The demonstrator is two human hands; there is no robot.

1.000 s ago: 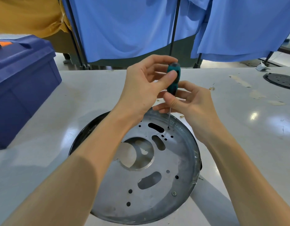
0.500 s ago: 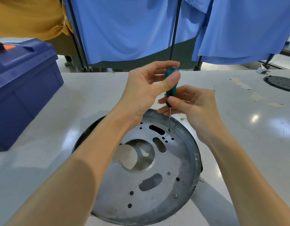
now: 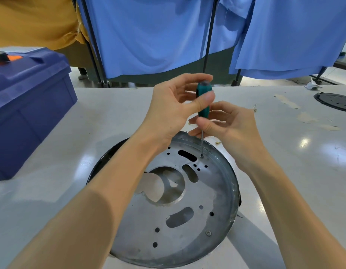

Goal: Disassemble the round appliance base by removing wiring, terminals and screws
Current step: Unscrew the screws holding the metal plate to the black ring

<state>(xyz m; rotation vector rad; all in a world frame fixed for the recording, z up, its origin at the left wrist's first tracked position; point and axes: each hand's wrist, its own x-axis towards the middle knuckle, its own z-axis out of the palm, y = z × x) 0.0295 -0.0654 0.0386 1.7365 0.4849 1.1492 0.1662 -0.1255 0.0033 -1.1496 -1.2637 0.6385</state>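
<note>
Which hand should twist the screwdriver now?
Left, probably. The left hand grips the screwdriver by its teal handle; the right hand only pinches the lower end, steadying the tip on the screw.

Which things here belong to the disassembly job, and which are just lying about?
Job: round base, screwdriver held by left hand and right hand, rim screw.
Lying about: blue toolbox, black disc far right, blue cloths behind.

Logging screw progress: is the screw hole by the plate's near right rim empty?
No, a screw head sits in the round metal base plate there.
</note>
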